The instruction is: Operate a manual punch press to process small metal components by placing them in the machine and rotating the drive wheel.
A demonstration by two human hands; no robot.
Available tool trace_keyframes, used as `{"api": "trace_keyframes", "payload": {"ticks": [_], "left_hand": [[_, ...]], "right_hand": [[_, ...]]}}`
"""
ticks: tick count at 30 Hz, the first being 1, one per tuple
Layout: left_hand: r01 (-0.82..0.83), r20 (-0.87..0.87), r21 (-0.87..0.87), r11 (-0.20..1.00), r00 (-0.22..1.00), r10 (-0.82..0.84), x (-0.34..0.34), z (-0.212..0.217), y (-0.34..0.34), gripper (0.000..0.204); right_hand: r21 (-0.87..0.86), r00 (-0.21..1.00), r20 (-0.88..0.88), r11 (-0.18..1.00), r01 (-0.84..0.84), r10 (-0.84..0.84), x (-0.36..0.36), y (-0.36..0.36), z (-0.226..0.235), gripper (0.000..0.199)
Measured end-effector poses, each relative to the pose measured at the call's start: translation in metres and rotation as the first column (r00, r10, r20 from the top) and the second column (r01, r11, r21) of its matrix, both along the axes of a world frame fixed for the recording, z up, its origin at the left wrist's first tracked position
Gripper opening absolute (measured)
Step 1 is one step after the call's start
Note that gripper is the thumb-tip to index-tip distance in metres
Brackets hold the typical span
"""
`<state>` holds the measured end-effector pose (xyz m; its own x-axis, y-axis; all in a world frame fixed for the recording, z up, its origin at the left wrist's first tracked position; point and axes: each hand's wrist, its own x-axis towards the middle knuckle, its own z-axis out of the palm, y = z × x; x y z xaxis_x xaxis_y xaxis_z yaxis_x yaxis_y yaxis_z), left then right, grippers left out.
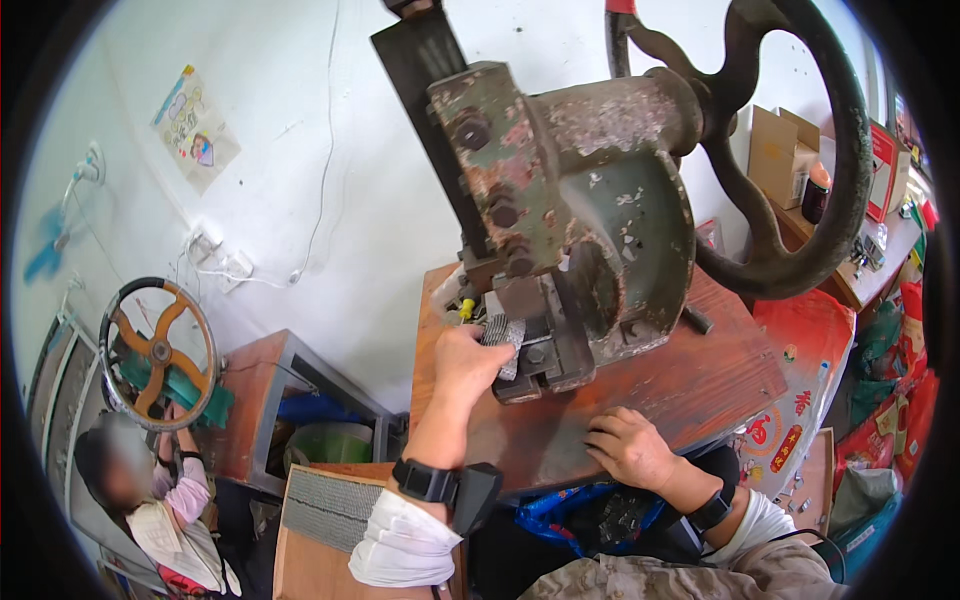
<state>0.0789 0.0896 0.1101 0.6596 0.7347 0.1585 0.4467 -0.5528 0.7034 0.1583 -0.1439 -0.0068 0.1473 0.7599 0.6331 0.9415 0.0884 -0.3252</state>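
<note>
My left hand (468, 362) is closed on a grey ridged piece (505, 340), apparently metal, at the base of a hand press. The hand press (490, 160) is green-grey with worn paint, and its ram comes down just above a metal block (540, 355) beside my fingers. A yellow-tipped tool (467, 309) stands behind that hand, its lower part hidden. My right hand (635, 452) rests palm down on the near edge of the red-brown table (700, 375), fingers loosely bent and apart, with nothing visible in them.
The press's large handwheel (850, 150) reaches out at the right. Below the table edge is a blue bag (545, 520) with small metal pieces. A board (330, 510) with grey ridged rows lies at the lower left. Another person (165, 500) works by a second wheel (160, 350).
</note>
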Motion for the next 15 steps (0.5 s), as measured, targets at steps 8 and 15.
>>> {"api": "trace_keyframes", "payload": {"ticks": [8,15], "left_hand": [[0.036,0.142,0.063,0.997,0.989,-0.045,0.044,-0.016,-0.001,0.037],[0.357,0.477,-0.416,0.836,0.869,-0.133,0.023,-0.03,0.016,0.029]], "right_hand": [[0.002,0.999,-0.03,1.0,0.02,-0.02,-0.001,-0.003,0.0,0.018],[0.077,0.991,-0.131,0.997,-0.012,0.022,0.005,-0.002,0.002,0.02]]}}
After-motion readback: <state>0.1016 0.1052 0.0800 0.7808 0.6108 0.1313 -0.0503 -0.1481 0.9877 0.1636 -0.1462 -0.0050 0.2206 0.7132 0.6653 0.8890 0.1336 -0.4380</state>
